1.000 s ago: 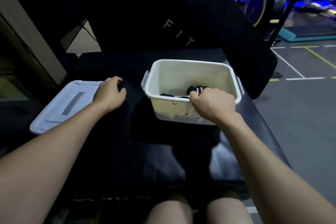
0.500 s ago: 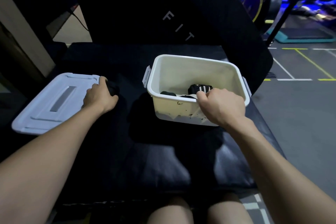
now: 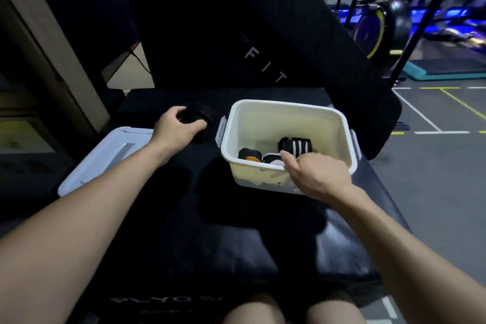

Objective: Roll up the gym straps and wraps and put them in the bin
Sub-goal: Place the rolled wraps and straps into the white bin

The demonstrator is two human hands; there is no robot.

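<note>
At about nine o'clock a white bin lid (image 3: 105, 158) lies flat on the black padded bench (image 3: 163, 231), its far right corner just beside the left wrist. The left hand (image 3: 176, 131), at roughly ten o'clock, is lifted a little off the pad and curls its fingers and thumb round a rolled black wrap (image 3: 198, 114); the roll sticks out past the knuckles toward the bin, close to its left wall but apart from it. Whether the roll's loose end is tucked in cannot be told, since it is dark against the dark bench.

At twelve o'clock to one o'clock the white bin (image 3: 263, 123) stands upright on the bench, with grey latches on its left and right walls. Inside, along the near wall, lie three rolls: a black roll with orange on it (image 3: 249, 154) at the left, a black and white roll (image 3: 271, 158) touching it in the middle, and a black roll with white stripes (image 3: 295, 145) just behind and to the right.

The right hand (image 3: 318, 175), at about two o'clock, grips the near rim of the bin, thumb laid along the top edge and fingers wrapped down over the outer wall.

Farther off at one to two o'clock the bench's raised back bears the letters FIT (image 3: 265, 67), and gym machines (image 3: 381, 23) stand beyond under blue light.
</note>
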